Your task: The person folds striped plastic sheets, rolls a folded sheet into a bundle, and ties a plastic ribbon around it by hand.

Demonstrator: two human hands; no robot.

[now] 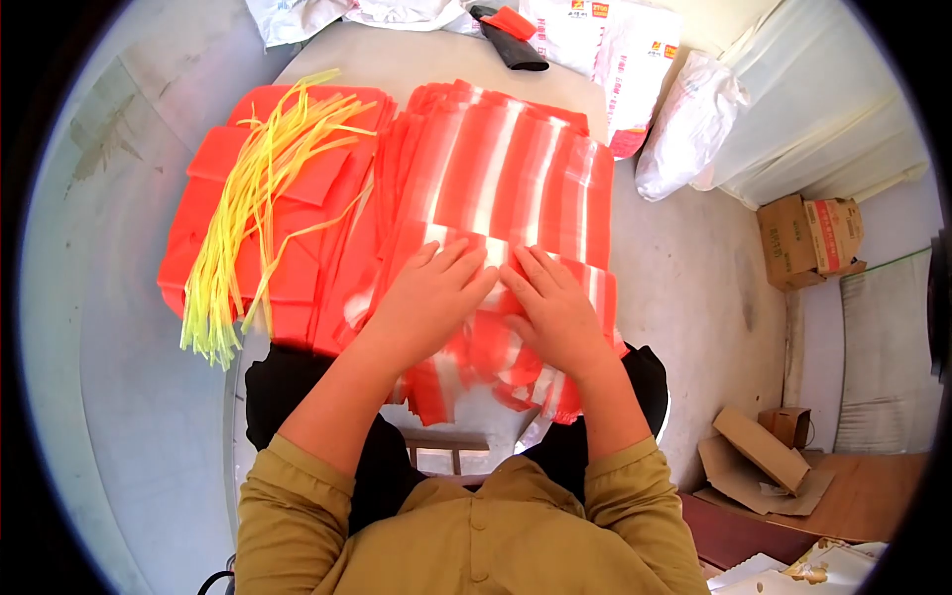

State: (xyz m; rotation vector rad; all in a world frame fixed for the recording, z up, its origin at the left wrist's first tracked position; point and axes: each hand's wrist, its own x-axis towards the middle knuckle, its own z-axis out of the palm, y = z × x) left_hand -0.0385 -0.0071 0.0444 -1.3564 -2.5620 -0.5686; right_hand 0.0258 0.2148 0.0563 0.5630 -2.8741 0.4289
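Note:
A stack of red-and-white striped plastic bags (496,169) lies in front of me, its near end hanging loosely over the table edge above my lap. My left hand (431,297) rests flat on the near part of the top layer, fingers stretched forward. Beside it, my right hand (555,312) lies on the same layer with fingers extended and slightly spread. Neither hand grips anything. To the left sits a pile of plain red folded plastic (218,218), touching the striped stack. A bundle of yellow plastic strips (253,198) is draped across that pile.
White printed sacks (625,74) and a black-and-red roll-like item (511,45) lie at the far side. A white wrapped bundle (689,124) stands to their right. Cardboard boxes (808,238) are by the right wall, with flattened cardboard (759,466) at lower right.

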